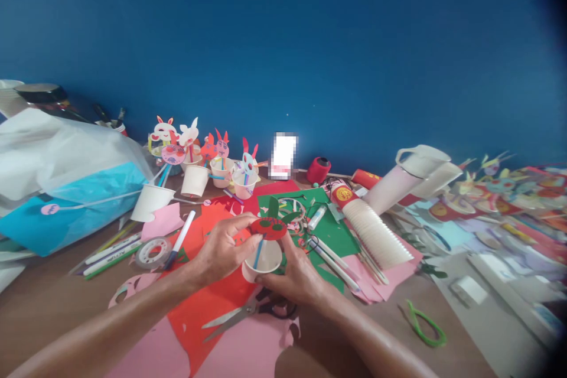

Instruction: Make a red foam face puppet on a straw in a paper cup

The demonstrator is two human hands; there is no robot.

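Note:
A white paper cup stands upright at the centre, held from the right by my right hand, its thumb low on the cup wall. Above the rim is a red paper face with green eyes and green ears. A blue straw runs from the face down into the cup. My left hand pinches the face's left side, thumb near the top of the straw. Just below the cup, open scissors lie on red and pink paper.
Cups with animal faces on straws, such as one cup, stand at the back. Tape and markers lie left, beside a plastic bag. Stacked cups, a pitcher and a green pipe cleaner are right.

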